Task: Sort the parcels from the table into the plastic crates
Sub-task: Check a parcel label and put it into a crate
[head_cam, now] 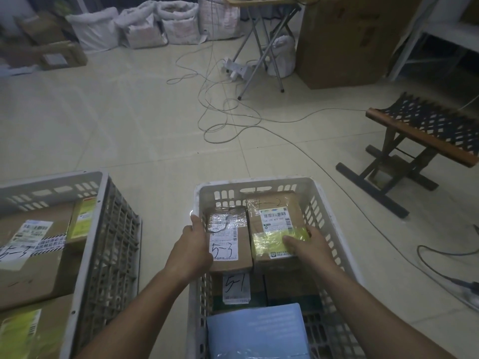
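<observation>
While both hands reach into the right crate [334, 200], two brown parcels are being settled side by side at its far end. Left hand [193, 244]: fingers curled round the left edge of the parcel marked 5-3 [230, 255], thumb near the crate wall. Right hand [308, 244]: thumb lying on the yellow label of the parcel marked 4-2 [274, 218], fingers wrapped round its right side. Both parcels rest on a lower layer that includes a box marked 5-1 [237, 286] and a blue packet [256, 330]. Judged step: placement, nearly complete. Next move probably calls for releasing both parcels and lifting the hands clear. Left crate [85, 229] already holds several parcels; the worktop is out of view.
</observation>
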